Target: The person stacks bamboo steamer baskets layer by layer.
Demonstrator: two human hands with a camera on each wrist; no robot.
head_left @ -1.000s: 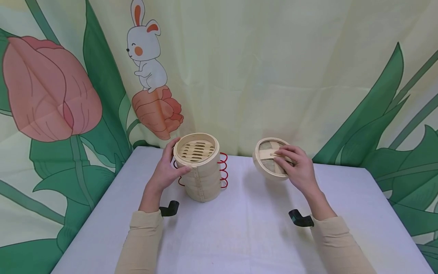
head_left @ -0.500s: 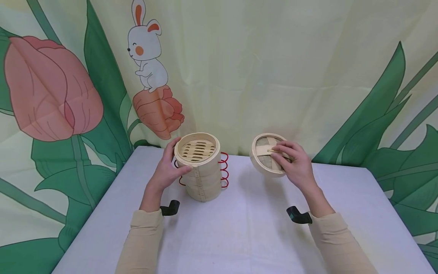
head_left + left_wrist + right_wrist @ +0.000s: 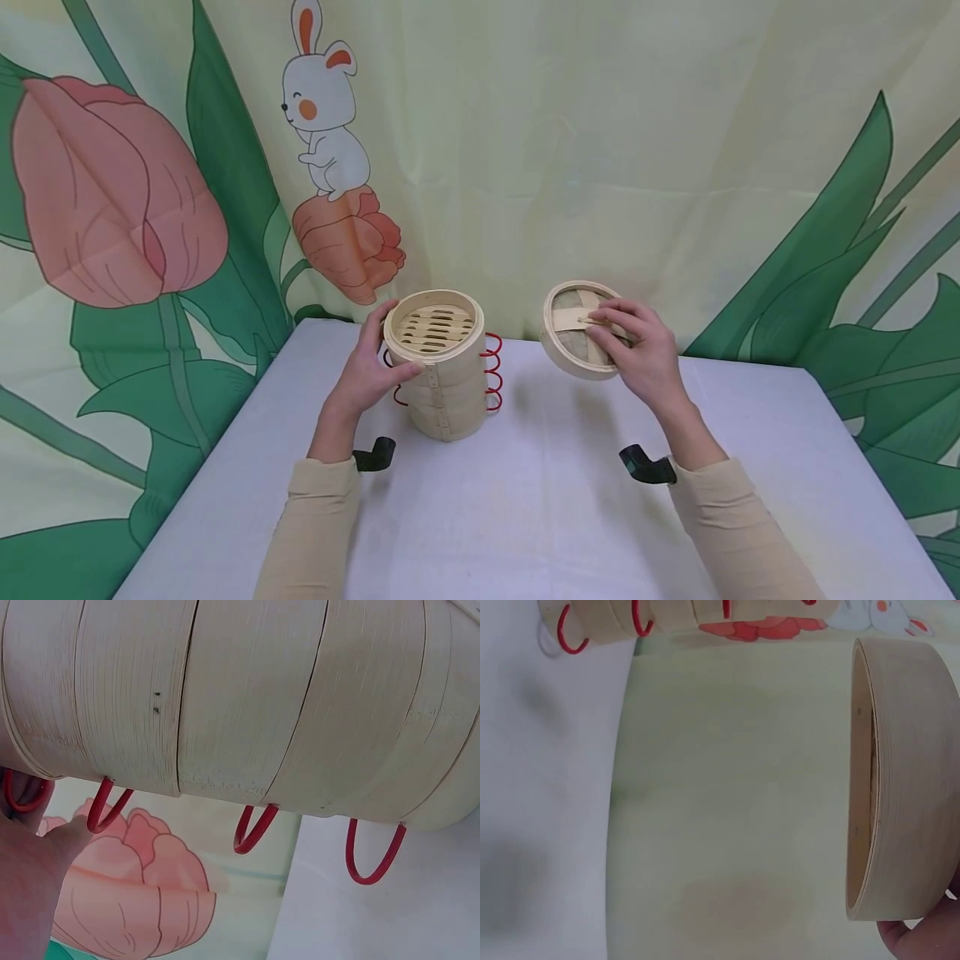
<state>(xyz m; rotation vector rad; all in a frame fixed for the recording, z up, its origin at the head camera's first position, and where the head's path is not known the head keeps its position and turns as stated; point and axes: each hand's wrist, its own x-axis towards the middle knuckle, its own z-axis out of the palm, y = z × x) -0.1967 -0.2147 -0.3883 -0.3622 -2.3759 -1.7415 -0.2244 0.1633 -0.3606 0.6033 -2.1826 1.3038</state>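
Note:
A stack of bamboo steamer baskets (image 3: pixel 447 392) stands upright on the white table, its top tier uncovered with a slatted base inside. My left hand (image 3: pixel 365 371) grips the stack near the top rim, thumb in front and fingers round the far left side. Red loop handles (image 3: pixel 256 829) stick out along the stack's side in the left wrist view. To the right, my right hand (image 3: pixel 641 350) pinches the strap on top of the round bamboo lid (image 3: pixel 573 320), holding it tilted in the air, apart from the stack. In the right wrist view the lid's rim (image 3: pixel 919 780) appears side-on.
The white table (image 3: pixel 510 517) has its back edge against a printed curtain (image 3: pixel 637 125) with a rabbit, a carrot and large leaves. Black wrist mounts (image 3: pixel 647 465) jut inward from both sleeves.
My right hand has carried the lid slightly up and left, closer to the stack. The left hand keeps its grip and the stack stays in place; the head view shifts slightly.

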